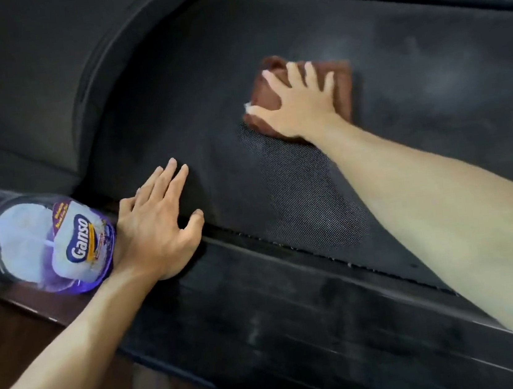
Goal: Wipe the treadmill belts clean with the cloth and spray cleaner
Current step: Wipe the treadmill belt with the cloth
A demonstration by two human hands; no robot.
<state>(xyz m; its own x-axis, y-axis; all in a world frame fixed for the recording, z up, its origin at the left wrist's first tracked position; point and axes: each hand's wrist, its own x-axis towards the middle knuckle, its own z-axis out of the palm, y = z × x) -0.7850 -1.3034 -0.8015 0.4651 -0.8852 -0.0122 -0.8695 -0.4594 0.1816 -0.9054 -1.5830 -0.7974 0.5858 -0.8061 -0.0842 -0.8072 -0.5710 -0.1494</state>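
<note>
Pressing flat, right hand point(298, 102) is holding brown cloth point(343, 86) on mid-belt point(429, 82); left hand point(155, 226) is resting open beside spray bottle point(61, 244). Wiping step underway; next stroke probably needs uncleaned belt.

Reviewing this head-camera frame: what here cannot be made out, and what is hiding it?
- Spray bottle: its top and nozzle are cut off by the left frame edge; the small label print is too blurred to read.
- Brown cloth: its middle is covered by the right hand.
- Treadmill belt: the far end is cut off by the top edge, and the right arm covers part of it.
</note>
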